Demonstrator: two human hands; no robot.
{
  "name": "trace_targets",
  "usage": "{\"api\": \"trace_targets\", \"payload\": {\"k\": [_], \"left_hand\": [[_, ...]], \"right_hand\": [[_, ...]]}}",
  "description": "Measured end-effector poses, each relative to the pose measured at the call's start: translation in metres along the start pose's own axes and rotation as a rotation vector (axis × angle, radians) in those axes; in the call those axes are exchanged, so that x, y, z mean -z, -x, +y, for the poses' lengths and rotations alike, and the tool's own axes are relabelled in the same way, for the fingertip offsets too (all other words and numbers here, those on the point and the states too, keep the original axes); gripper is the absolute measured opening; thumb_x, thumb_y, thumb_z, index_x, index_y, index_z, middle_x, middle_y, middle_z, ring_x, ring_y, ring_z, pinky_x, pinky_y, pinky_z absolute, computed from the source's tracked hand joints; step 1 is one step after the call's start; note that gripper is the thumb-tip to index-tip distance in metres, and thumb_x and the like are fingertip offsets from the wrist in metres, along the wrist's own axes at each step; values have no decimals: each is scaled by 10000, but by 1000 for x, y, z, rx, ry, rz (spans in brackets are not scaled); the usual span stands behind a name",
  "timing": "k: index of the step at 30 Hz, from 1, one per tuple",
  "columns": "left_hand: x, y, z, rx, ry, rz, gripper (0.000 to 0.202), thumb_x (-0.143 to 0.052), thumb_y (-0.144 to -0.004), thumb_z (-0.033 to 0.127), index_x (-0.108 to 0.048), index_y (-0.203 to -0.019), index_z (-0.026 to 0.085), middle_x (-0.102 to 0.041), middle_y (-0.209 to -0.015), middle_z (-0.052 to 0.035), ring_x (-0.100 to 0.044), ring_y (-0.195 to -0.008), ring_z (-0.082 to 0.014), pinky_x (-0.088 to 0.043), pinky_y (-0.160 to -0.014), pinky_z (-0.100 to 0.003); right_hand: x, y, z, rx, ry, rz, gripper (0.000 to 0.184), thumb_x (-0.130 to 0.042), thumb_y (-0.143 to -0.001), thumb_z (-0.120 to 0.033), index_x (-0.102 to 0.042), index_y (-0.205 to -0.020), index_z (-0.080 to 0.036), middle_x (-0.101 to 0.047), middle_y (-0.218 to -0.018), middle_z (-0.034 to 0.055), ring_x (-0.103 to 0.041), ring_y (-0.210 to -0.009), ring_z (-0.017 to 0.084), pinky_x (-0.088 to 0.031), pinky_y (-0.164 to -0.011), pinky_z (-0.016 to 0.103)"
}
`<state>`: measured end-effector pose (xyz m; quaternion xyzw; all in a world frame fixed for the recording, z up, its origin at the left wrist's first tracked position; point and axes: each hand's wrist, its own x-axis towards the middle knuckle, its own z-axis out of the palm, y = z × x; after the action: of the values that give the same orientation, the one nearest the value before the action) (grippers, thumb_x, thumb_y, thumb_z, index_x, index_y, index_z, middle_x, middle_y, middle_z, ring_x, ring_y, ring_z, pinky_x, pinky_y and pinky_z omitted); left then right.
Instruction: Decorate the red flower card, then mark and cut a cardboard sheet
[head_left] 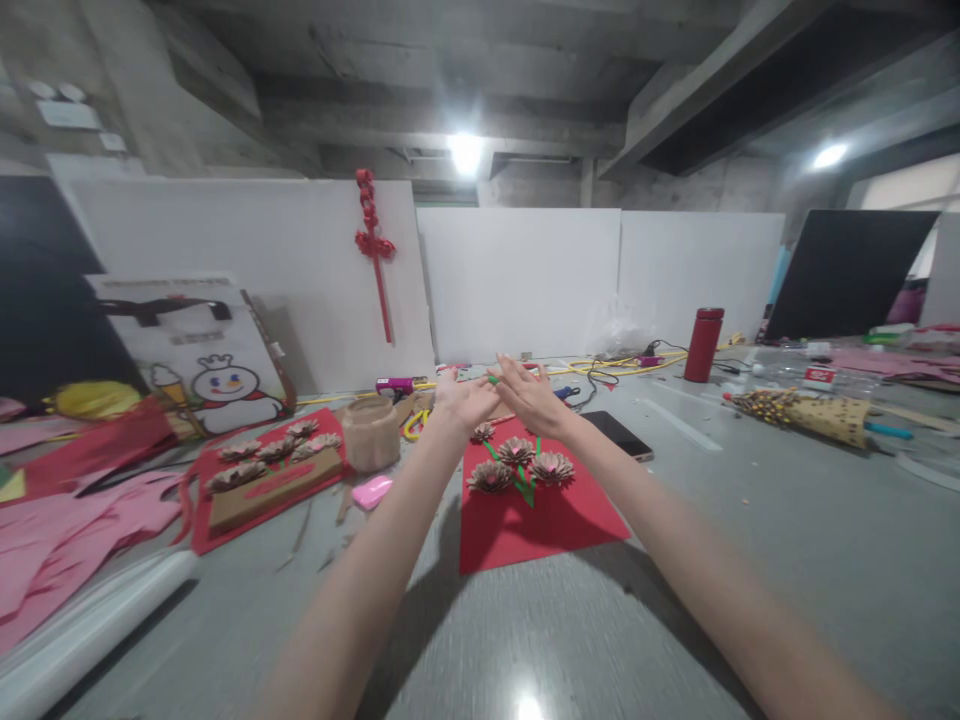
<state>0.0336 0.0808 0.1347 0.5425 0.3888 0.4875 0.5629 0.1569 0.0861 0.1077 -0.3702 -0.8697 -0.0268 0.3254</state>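
Both my arms reach out over a red card [529, 515] lying on the grey table. Several pinkish paper flowers [517, 462] with green stems are stuck on its far half. My left hand [461, 402] and my right hand [531, 395] meet just beyond the card's far edge. Between their fingertips is a small green strip [492, 380], pinched by the left fingers, as far as I can make out. The right hand's fingers are stretched out beside it, touching the left hand.
A black phone [619, 435] lies right of the card. A beige jar [370, 433], a pink pad [372, 491] and a second red card with flowers [274, 470] sit left. A red flask [703, 344], cables and white partition boards stand behind. Pink paper is piled far left.
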Motion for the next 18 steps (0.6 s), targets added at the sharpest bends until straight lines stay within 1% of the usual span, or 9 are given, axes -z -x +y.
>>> {"api": "trace_targets", "payload": {"k": [1,3,5,7,10,12,13,15,18], "left_hand": [[-1,1,0,-4,81,-13,573,71,-817,303,-391,-1091,106,-537,-990,-133,-516,-912,-176,-461,-734,-331],[-2,3,1,4,316,-28,576,67,-816,317,-393,-1085,96,-540,-971,-141,-529,-884,-184,-464,-722,-342],[-2,3,1,33,479,-13,594,78,-812,338,-378,-1096,84,-534,-975,-149,-542,-858,-182,-473,-700,-337],[-2,3,1,59,614,20,606,60,-809,379,-367,-1102,65,-524,-984,-165,-550,-837,-188,-484,-669,-335],[-6,3,1,98,797,24,573,-37,-814,415,-390,-1083,53,-525,-971,-184,-559,-808,-210,-490,-644,-358],[-10,3,1,125,882,9,534,-110,-816,415,-413,-1064,52,-532,-955,-186,-565,-791,-219,-491,-645,-371],[-11,3,1,134,912,9,520,-137,-816,414,-421,-1060,53,-534,-950,-185,-568,-785,-219,-492,-647,-372],[-11,3,1,135,954,18,519,-151,-816,415,-416,-1079,54,-533,-963,-185,-571,-791,-218,-494,-652,-371],[-5,2,-1,112,977,10,576,-105,-813,440,-354,-1155,49,-507,-1035,-199,-565,-851,-228,-494,-659,-377]], "right_hand": [[0,0,1,-2,-4,0,463,-128,-850,-429,-260,-1262,-264,-134,-1365,17,-96,-1241,214,53,-949,513],[2,2,0,43,-50,-33,456,-132,-848,-438,-259,-1260,-288,-150,-1362,-5,-111,-1240,202,40,-971,476],[4,3,-2,112,-132,-90,456,-131,-848,-442,-190,-1279,-304,-215,-1344,-17,-134,-1236,177,15,-988,444],[6,4,-3,148,-196,-142,472,-121,-845,-453,-130,-1292,-299,-247,-1331,-16,-142,-1235,165,8,-992,438],[5,3,-2,78,-181,-131,509,-110,-829,-490,-138,-1292,-282,-202,-1346,2,-129,-1237,184,75,-970,469],[4,3,1,22,-146,-94,534,-107,-820,-508,-131,-1295,-267,-173,-1353,18,-123,-1238,198,124,-947,489],[5,4,2,18,-139,-87,540,-108,-818,-513,-117,-1297,-265,-163,-1356,20,-120,-1238,202,139,-940,494],[7,6,1,57,-160,-111,532,-101,-820,-509,-92,-1298,-276,-154,-1357,6,-124,-1237,203,146,-942,490],[14,9,-9,133,-226,-186,506,-78,-827,-494,-90,-1294,-301,-239,-1332,-25,-129,-1236,189,102,-978,460]]}}
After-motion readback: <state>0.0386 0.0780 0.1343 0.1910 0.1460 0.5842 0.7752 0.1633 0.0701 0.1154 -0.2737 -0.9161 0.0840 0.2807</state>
